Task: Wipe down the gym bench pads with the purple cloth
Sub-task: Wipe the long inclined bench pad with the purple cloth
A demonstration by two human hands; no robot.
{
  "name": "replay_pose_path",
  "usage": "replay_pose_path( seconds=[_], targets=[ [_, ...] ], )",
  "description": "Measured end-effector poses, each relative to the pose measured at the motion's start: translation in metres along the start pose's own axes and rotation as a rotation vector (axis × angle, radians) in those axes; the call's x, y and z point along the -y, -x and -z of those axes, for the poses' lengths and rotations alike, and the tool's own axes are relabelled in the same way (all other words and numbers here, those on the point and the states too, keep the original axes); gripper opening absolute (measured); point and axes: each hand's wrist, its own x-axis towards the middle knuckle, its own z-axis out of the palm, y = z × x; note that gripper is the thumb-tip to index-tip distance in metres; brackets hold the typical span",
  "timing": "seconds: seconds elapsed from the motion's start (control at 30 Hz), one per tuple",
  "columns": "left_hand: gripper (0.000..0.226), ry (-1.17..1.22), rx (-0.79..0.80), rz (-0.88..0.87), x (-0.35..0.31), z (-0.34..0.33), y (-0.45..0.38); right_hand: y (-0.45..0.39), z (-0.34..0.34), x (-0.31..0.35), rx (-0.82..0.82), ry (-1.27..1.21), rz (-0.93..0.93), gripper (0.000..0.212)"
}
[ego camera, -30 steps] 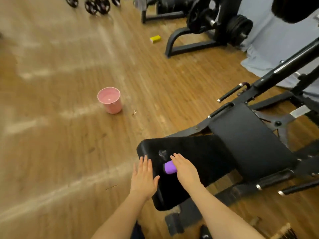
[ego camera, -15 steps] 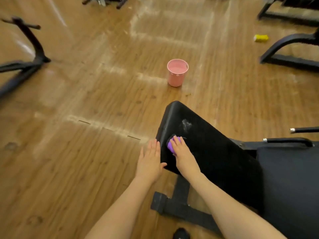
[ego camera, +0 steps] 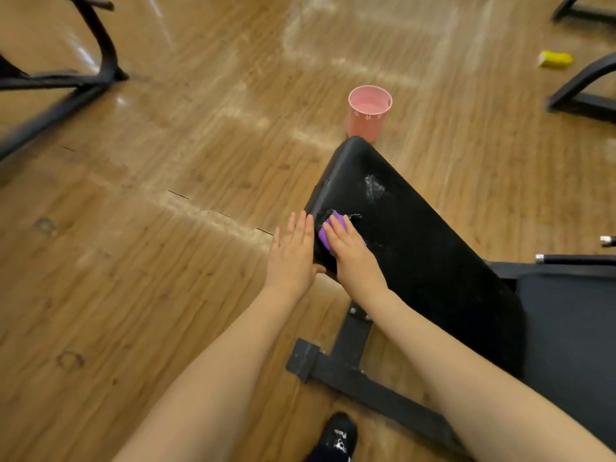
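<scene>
Glossy wooden plank floor (ego camera: 140, 295)

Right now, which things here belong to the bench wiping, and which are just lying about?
For the job: purple cloth, bench pad, right hand, left hand.

Lying about: pink bucket, yellow block, floor.
</scene>
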Motion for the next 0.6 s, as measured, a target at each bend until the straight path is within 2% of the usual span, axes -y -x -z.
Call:
replay_pose_path(
  seconds=[0.07, 0.3, 0.43, 0.53, 0.6],
  targets=[
    [0.092, -0.011, -0.043, 0.016, -0.001, -0.006, -0.001, -0.002, -0.001, -0.004, -0.021, 0.034, 0.078, 0.061],
    [0.097, 0.053, -0.106, 0.041, -0.001, -0.014, -0.003, -0.008, -0.02, -0.022, -0.188, -0.209, 0.115, 0.056],
    [0.106, 0.236, -0.076, 0.177, -0.017, -0.013, 0.001, -0.016, 0.003, -0.025, -0.094, -0.232, 0.123, 0.055],
    [0.107, 0.279, -0.059, 0.305, -0.032, -0.007, -0.003, -0.051, 0.038, -0.038, -0.101, -0.187, 0.064, 0.055],
    [0.11, 0.268, -0.043, 0.374, -0.04, -0.005, -0.004, -0.081, 0.056, -0.039, -0.016, -0.065, 0.185, 0.059]
  ],
)
